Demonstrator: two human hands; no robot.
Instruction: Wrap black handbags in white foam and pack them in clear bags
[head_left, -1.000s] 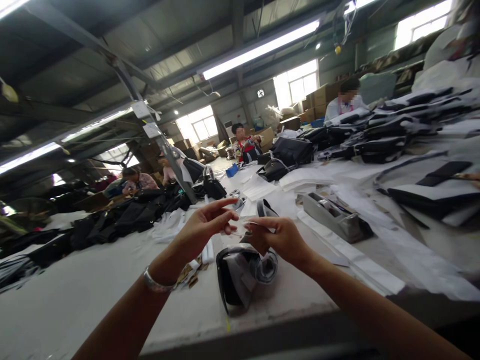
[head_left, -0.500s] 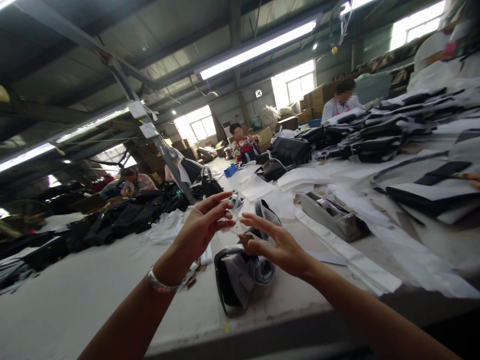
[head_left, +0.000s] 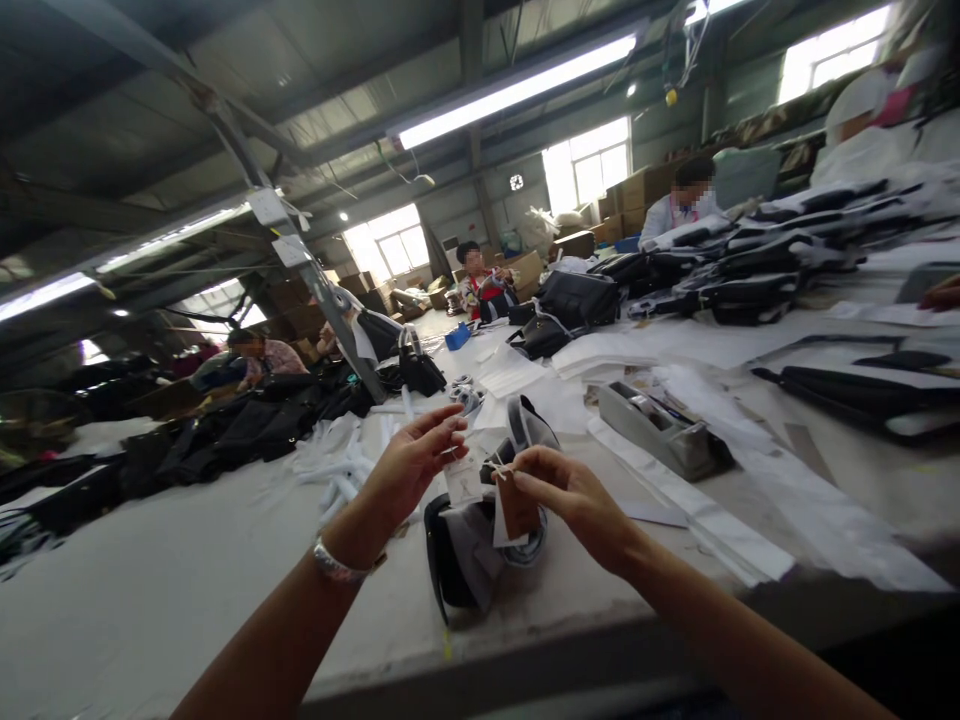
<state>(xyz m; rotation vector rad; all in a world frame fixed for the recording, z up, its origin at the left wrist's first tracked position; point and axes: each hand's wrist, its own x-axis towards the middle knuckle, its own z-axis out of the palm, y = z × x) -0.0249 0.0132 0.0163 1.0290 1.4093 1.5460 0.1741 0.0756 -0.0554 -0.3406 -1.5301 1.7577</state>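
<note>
My right hand [head_left: 562, 485] pinches a brown hang tag [head_left: 519, 508] by its upper edge, with a white string at its top and a white card behind it. My left hand [head_left: 424, 455] has its fingers curled together, and a small whitish tag [head_left: 463, 484] with a faint print hangs at the fingertips. Below both hands, on the table near its front edge, a black and grey bag [head_left: 457, 560] stands partly covered in pale wrapping. Its grey strap part [head_left: 529, 425] rises behind my right hand.
A grey tape dispenser [head_left: 664, 430] stands to the right, beside long white strips [head_left: 697, 510]. Black bags [head_left: 247, 410] are heaped on the left, more bags [head_left: 750, 260] at the back right. A slanted metal post [head_left: 330, 300] rises beyond the table [head_left: 187, 570]. Several people work farther off.
My right hand has closed its fingers on the brown tag and turned it to hang upright. The whitish tag now hangs clearly below my left fingertips. The hands have moved slightly apart.
</note>
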